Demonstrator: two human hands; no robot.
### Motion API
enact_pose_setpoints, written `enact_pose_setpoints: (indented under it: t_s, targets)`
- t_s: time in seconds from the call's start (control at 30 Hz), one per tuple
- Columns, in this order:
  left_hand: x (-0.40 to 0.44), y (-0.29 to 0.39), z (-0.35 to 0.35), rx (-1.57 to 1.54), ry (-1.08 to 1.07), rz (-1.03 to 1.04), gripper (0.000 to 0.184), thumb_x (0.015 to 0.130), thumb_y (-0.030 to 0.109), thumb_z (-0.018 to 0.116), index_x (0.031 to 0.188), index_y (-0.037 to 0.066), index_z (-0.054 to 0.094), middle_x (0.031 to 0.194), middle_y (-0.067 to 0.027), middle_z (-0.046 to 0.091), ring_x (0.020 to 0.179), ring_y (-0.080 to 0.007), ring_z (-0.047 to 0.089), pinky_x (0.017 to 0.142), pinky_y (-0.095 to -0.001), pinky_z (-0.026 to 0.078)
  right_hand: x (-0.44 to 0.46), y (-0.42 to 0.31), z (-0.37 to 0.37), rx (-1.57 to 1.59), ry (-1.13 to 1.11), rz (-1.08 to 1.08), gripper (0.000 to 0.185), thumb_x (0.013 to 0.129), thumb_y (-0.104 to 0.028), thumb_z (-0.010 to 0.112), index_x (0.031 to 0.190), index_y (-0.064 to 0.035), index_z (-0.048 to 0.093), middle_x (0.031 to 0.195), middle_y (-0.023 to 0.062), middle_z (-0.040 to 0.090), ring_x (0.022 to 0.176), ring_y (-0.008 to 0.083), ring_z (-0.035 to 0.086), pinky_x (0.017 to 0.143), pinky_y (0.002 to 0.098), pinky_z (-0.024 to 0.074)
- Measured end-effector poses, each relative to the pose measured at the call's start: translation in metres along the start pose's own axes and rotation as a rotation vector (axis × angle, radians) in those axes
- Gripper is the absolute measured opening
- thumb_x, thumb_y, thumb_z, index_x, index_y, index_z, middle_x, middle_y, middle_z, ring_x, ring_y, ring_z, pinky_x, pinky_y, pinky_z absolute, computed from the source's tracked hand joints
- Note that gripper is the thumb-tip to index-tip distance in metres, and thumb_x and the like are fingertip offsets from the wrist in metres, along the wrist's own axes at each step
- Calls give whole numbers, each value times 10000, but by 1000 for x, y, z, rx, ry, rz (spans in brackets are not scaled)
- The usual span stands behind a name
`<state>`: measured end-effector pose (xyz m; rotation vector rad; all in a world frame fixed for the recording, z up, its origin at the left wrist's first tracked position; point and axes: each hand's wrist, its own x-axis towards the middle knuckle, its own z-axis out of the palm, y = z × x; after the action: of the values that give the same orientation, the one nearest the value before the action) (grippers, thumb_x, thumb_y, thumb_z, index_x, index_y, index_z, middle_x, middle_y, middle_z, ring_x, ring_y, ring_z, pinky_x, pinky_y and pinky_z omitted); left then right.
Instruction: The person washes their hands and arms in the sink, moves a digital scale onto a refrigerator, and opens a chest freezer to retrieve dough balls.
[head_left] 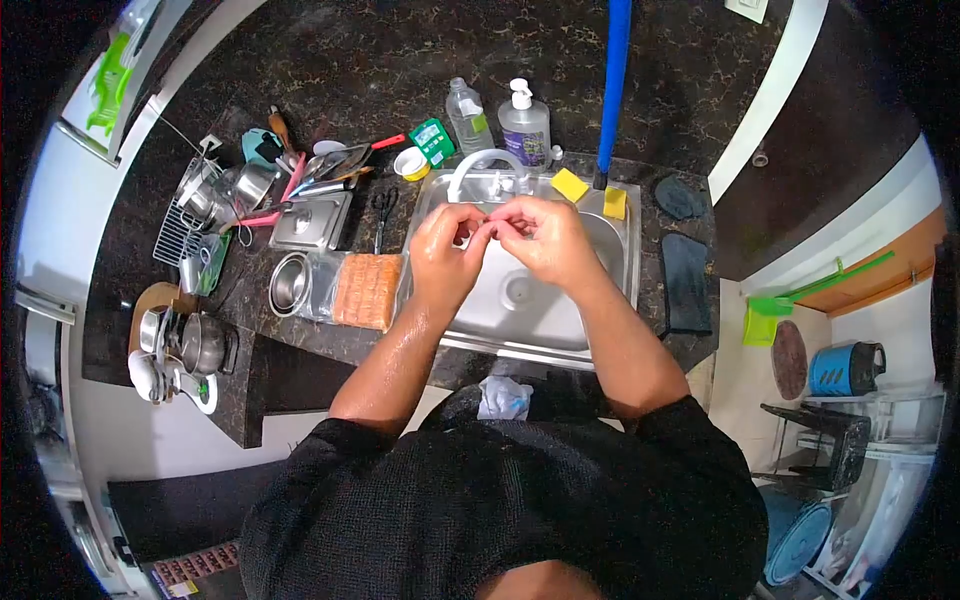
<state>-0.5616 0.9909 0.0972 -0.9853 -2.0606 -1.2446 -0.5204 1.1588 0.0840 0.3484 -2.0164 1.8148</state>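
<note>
Both hands are raised over a steel sink (470, 325), their fingertips meeting just in front of the white curved faucet (485, 158). My left hand (447, 250) is wet, with its fingers curled and thumb pressed toward the other hand. My right hand (545, 238) has thumb and fingers pinched together. Whatever lies between the fingertips is too small to make out. Two yellow sponges (569, 185) rest at the sink's back right edge. Beside the left rim lies a clear plastic pack of light-brown food (367, 291).
Steel bowls (290, 284), a lidded steel tray (311, 222) and black scissors (381, 215) lie left. Behind the sink stand a clear bottle (468, 115) and a soap bottle (525, 130). A blue pole (613, 90) rises behind. Dark cloths (686, 283) lie right.
</note>
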Motion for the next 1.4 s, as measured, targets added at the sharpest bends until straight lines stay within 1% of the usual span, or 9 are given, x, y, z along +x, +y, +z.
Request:
enact_pose_setpoints:
  t_s: [0.27,0.37,0.67,0.9,1.03,1.07,1.17,1.33,1.4]
  targets:
    - [-2,-4,0,20,2,-2,234,808,41,853,924,27,651,830,-84,681,641,-185,649,574,-303,525,0,0,-1,-164,4,58,128,895,-38,725,1008,19,733,879,101,769,757,114,698,693,291,572]
    - [-1,-4,-2,17,13,-25,230,813,46,853,923,27,652,827,-85,678,632,-182,647,566,-305,524,-1,20,0,98,69,81,138,916,-27,703,1045,18,726,899,88,768,780,102,692,705,289,570]
    - [0,-7,-1,-3,6,-35,231,822,61,855,928,27,652,817,-82,671,628,-169,645,559,-301,519,2,15,0,155,41,4,103,981,-75,657,972,27,671,809,65,712,734,108,654,672,282,542]
    - [0,-5,-4,-50,6,-73,226,842,84,849,935,25,652,810,-73,665,640,-150,634,568,-291,514,-2,10,-12,-7,-15,213,225,1076,-108,482,884,-12,552,848,57,636,706,98,578,670,259,512]
    - [-1,-9,-8,-61,0,-128,221,857,97,842,948,21,655,798,-66,660,644,-140,627,582,-286,514,-4,17,-15,-142,-37,420,145,1019,-21,488,952,11,613,926,90,683,792,129,632,744,287,535]
    - [-2,-11,-8,-65,-3,-125,210,864,88,829,972,20,663,823,-70,671,649,-142,631,586,-285,518,-9,31,-14,-143,-39,419,145,1019,-21,488,952,11,613,926,90,683,792,129,632,744,287,535]
    - [-3,-13,-11,-72,-15,-123,197,880,71,804,1022,19,678,872,-78,693,659,-146,640,595,-283,526,-36,93,-6,-334,-226,133,183,938,5,545,1066,17,675,1050,130,717,941,204,682,864,327,544]
    - [-2,0,-9,-120,-40,-156,282,919,56,737,1195,32,682,1129,-132,720,933,-207,707,736,-305,564,-24,58,-5,-262,-152,172,342,866,5,588,1192,9,691,1170,152,714,1115,279,674,996,377,514]
    - [2,-1,-8,-160,-117,-71,361,934,90,717,1289,48,665,1284,-162,693,1107,-263,702,864,-353,573,-14,47,-8,-650,-230,-28,326,873,-37,605,1185,4,692,1177,150,713,1148,288,670,1018,399,505]
